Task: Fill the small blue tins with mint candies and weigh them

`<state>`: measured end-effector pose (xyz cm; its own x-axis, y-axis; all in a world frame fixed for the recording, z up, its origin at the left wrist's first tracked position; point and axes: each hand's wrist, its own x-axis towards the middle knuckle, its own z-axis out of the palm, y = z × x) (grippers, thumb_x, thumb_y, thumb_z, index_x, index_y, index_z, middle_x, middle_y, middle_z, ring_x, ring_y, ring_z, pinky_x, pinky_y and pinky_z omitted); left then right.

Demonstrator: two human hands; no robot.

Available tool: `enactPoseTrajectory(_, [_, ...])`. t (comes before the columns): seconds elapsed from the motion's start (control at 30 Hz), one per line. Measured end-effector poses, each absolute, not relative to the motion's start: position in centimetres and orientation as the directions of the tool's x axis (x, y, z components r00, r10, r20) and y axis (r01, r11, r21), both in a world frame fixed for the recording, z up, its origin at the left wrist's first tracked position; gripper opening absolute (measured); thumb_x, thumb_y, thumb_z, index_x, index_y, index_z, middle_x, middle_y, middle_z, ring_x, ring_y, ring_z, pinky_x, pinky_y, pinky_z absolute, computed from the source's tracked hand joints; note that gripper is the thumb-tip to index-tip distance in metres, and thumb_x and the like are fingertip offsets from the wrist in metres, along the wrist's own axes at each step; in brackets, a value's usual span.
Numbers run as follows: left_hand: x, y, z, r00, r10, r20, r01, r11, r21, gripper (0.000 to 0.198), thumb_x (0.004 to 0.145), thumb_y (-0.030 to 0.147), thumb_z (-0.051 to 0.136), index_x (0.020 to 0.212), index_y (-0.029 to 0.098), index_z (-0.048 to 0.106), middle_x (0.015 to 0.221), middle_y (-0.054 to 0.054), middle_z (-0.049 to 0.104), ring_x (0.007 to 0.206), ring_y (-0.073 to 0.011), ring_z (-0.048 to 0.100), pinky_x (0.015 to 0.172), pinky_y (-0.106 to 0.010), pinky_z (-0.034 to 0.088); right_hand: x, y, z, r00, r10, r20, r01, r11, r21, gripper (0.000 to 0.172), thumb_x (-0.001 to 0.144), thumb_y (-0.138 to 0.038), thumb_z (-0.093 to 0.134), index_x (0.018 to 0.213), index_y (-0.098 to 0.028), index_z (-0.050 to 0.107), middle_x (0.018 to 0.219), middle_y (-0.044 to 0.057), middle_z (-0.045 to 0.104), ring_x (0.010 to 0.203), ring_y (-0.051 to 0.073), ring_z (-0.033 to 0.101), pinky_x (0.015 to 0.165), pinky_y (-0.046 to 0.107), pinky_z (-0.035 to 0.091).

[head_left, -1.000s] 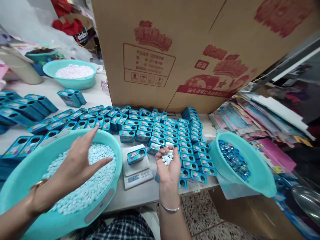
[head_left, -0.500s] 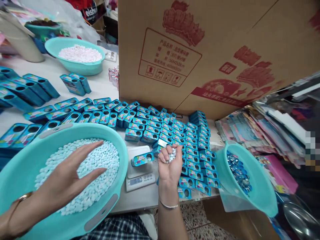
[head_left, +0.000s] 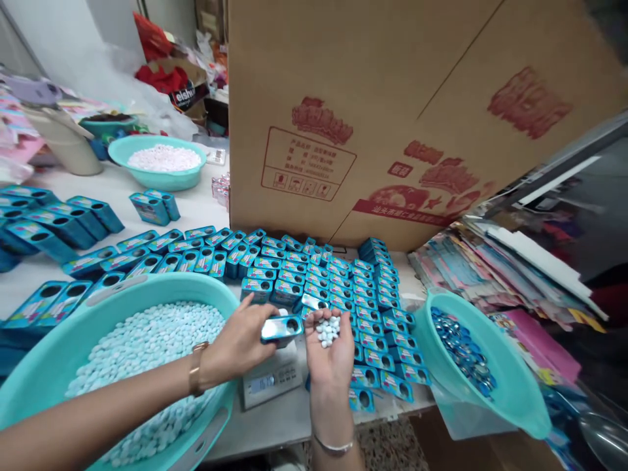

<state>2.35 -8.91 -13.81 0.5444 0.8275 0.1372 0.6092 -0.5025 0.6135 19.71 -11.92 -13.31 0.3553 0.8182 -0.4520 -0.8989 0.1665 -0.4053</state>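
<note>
Hands: two. The left hand (head_left: pixel 241 341) grips one glossy blue rectangular tin (head_left: pixel 280 329) by its left end, fingers closed around it; the right hand (head_left: pixel 330 363) is palm up, fingers curled, cupping a small heap of pale blue, rounded candies (head_left: pixel 328 331).
Held tin's place: above the white digital scale (head_left: pixel 272 387), just beside the right hand's fingertips.
Scales: one; its display digits are too blurred to read.
Basins: three large turquoise plastic ones. The near left basin (head_left: pixel 32 386) holds many more pale blue candies, the far left basin (head_left: pixel 157 180) pinkish-white ones, and the right basin (head_left: pixel 515 369) shiny blue pieces.
Other blue tins (head_left: pixel 316 280): dozens, overlapping too much to count; a pair (head_left: pixel 151 210) stands apart at the rear left.
Cartons: one tall brown cardboard box (head_left: pixel 343 59).
Box print: red Chinese characters, "汕头市" legible on the band; four icons in a row.
Bag lettering: white "eishu" or similar on a black patch (head_left: pixel 185 98), partly cut off.
Held tin's look: pale glare on top, dark round hole towards the right end.
</note>
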Motion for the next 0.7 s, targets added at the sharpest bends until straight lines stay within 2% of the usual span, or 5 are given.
enactPoseTrajectory(0.07, [-0.1, -9.3, -11.3, 0.392, 0.9, 0.188, 0.567, -0.398, 0.722, 0.037, 0.074, 0.034, 0.066, 0.108, 0.024, 0.055, 0.1, -0.002, 0.068, 0.091, -0.0226, 0.064, 0.091, -0.041, 0.049, 17.8, -12.3, -12.7, 0.317, 0.827, -0.464, -0.918, 0.143, -0.371, 0.02, 0.083, -0.038, 0.06, 0.075, -0.021, 0.054, 0.066, -0.005, 0.059, 0.064, 0.01, 0.059, 0.07, 0.029, 0.053])
enactPoseTrajectory(0.17, [-5.0, -10.1, -8.2, 0.207, 0.935, 0.287, 0.575, -0.354, 0.738, 0.039, 0.076, 0.042, 0.067, 0.109, 0.025, 0.056, 0.099, -0.001, 0.065, 0.089, -0.022, 0.063, 0.08, -0.036, 0.052, 13.0, -12.8, -12.7, 0.203, 0.858, -0.472, -0.928, 0.014, -0.373, 0.022, 0.082, -0.041, 0.061, 0.076, -0.021, 0.055, 0.073, -0.002, 0.066, 0.076, 0.013, 0.064, 0.077, 0.031, 0.052])
enactPoseTrajectory(0.33, [-12.3, -12.4, -7.9, 0.361, 0.901, 0.242, 0.748, -0.435, 0.501, 0.033, 0.085, 0.04, 0.058, 0.116, 0.029, 0.056, 0.105, -0.003, 0.061, 0.091, -0.0209, 0.062, 0.079, -0.033, 0.051, 4.9, -13.6, -15.0, 0.127, 0.914, -0.384, -0.822, -0.12, -0.557, 0.031, 0.079, -0.048, 0.062, 0.068, -0.02, 0.053, 0.082, 0.003, 0.07, 0.089, 0.017, 0.065, 0.081, 0.031, 0.048])
enactPoseTrajectory(0.57, [-13.6, -14.3, -8.4, 0.531, 0.846, -0.047, 0.843, -0.521, 0.133, 0.046, 0.076, 0.014, 0.05, 0.122, 0.022, 0.057, 0.109, -0.011, 0.063, 0.1, -0.0291, 0.059, 0.086, -0.044, 0.048, 0.0, -13.1, -17.6, -0.225, 0.78, -0.584, -0.899, -0.397, -0.183, 0.035, 0.071, -0.051, 0.068, 0.073, -0.021, 0.051, 0.078, 0.002, 0.066, 0.075, 0.016, 0.064, 0.062, 0.028, 0.049])
enactPoseTrajectory(0.7, [-12.2, -13.9, -6.9, 0.574, 0.793, -0.205, 0.808, -0.589, -0.019, 0.054, 0.072, 0.004, 0.044, 0.122, 0.018, 0.058, 0.099, -0.013, 0.066, 0.093, -0.0312, 0.059, 0.08, -0.047, 0.048, -2.0, -12.2, -19.1, -0.231, 0.791, -0.566, -0.88, -0.418, -0.224, 0.038, 0.069, -0.057, 0.066, 0.072, -0.023, 0.051, 0.07, 0.0, 0.061, 0.072, 0.015, 0.062, 0.062, 0.027, 0.049])
